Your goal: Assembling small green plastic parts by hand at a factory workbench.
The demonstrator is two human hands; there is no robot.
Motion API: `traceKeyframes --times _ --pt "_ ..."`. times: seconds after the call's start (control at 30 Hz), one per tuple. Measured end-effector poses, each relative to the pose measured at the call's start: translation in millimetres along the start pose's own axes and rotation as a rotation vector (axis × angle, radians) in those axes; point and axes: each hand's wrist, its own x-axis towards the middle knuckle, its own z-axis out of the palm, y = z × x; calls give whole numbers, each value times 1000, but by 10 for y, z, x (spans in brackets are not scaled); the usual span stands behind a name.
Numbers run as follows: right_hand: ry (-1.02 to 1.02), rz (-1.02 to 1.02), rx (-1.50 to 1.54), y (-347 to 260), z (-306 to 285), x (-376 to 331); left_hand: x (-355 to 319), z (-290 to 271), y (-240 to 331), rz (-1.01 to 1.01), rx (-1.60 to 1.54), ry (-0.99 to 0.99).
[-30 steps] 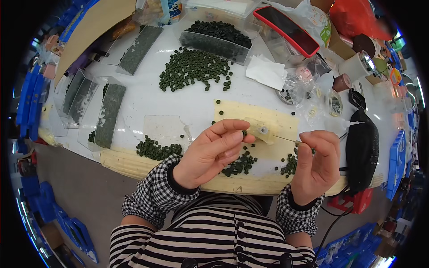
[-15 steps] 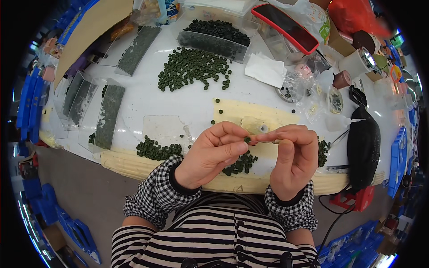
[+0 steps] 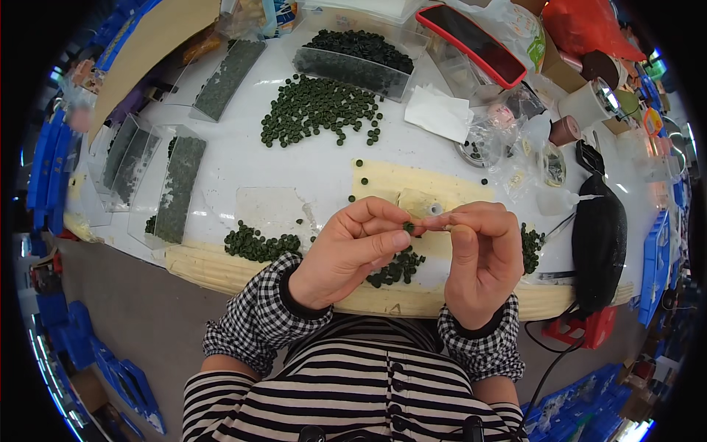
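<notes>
My left hand (image 3: 342, 254) pinches a small dark green round piece (image 3: 409, 227) between thumb and fingertips. Close beside it, my right hand (image 3: 482, 254) is closed on a thin, short tool (image 3: 446, 228), mostly hidden by the fingers; its exact kind I cannot make out. The right fingertips are at the green piece. Just beyond the hands, a white tube end (image 3: 434, 208) sticks out of a pale block on a yellow sheet (image 3: 383, 175). Under the hands lies a pile of green pieces (image 3: 394, 272).
A large heap of green pieces (image 3: 317, 110) lies before a clear bin (image 3: 346, 72) of darker ones. Clear trays (image 3: 180, 191) stand at left. At right are a red-cased phone (image 3: 471, 46), white tissue (image 3: 438, 114), plastic bags and a black pouch (image 3: 600, 236). Another small pile (image 3: 261, 243) sits near the left forearm.
The right fingers have shifted slightly left and up, and less of the thin tool shows. My left hand stays nearly in place, with the green piece still in it.
</notes>
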Motion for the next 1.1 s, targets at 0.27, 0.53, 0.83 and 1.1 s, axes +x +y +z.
traceKeyframes --times 0.27,0.53,0.83,1.1 --pt "170 50 193 -15 -9 20 3 84 46 34 96 88" --pt "179 -63 -448 140 -166 54 -44 96 -3 334 696 182" --pt "76 -67 -505 220 -108 43 -22 71 -46 389 709 179" --pt "50 -52 -511 225 -101 31 -25 65 -39 401 727 168"
